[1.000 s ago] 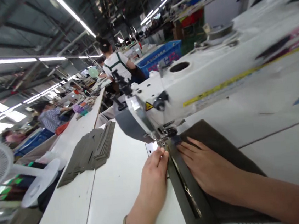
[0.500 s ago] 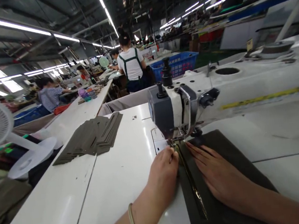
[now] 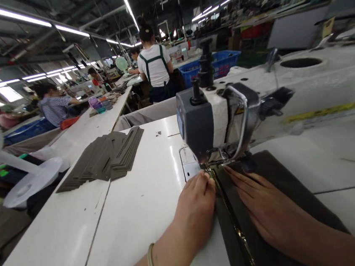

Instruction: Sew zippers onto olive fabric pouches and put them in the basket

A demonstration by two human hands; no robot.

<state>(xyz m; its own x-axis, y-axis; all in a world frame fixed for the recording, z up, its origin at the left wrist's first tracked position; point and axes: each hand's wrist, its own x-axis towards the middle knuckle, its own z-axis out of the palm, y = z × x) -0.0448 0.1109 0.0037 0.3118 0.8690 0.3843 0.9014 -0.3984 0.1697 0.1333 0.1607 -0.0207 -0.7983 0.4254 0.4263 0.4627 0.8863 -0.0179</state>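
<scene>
Dark olive fabric (image 3: 285,189) lies under the head of a sewing machine (image 3: 197,122), a gold-toothed zipper (image 3: 234,220) running lengthwise along it. My left hand (image 3: 194,207) is closed at the fabric's left edge, just in front of the presser foot, its fingertips pinched together; what they grip is too small to make out. Flat on the fabric right of the zipper rests my right hand (image 3: 264,204), fingers stretched out towards the needle area. The needle itself is hidden by the machine head.
A fanned stack of olive fabric pieces (image 3: 104,157) lies on the white table (image 3: 136,222) to the left. A white fan (image 3: 33,178) stands at the far left. Behind the machine are a blue basket (image 3: 224,62) and a person in a white shirt (image 3: 156,67).
The view has shifted, so the machine head looks larger and closer. Both hands keep nearly the same places beside the zipper at the presser foot.
</scene>
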